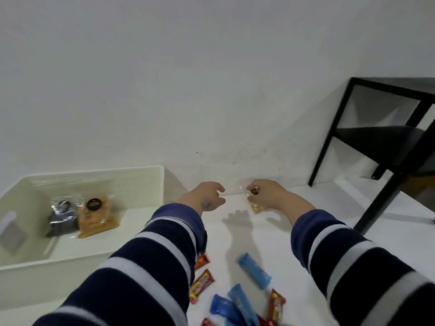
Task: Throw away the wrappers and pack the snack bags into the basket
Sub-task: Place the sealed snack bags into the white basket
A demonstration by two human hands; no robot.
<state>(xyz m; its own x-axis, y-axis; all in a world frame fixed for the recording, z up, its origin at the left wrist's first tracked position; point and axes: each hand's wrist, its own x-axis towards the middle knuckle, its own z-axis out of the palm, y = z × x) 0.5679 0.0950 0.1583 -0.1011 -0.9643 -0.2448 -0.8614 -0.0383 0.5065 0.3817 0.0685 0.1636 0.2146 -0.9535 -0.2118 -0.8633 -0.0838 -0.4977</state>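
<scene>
Both my hands reach to the far side of the white table (294, 231). My right hand (268, 192) pinches a clear snack bag (255, 207) with yellowish contents and a dark round label. My left hand (209, 196) holds the other end of its clear plastic, fingers curled; the image is blurred there. To the left stands the white basket (150, 182), with a dark snack bag (62, 216) and an orange snack bag (96, 215) lying inside. Near me lie blue wrappers (254, 270) and red wrappers (202, 284) on the table.
A black metal shelf frame (367, 137) stands at the right against the white wall. The basket takes up the table's left side. Wrappers crowd the near edge between my sleeves.
</scene>
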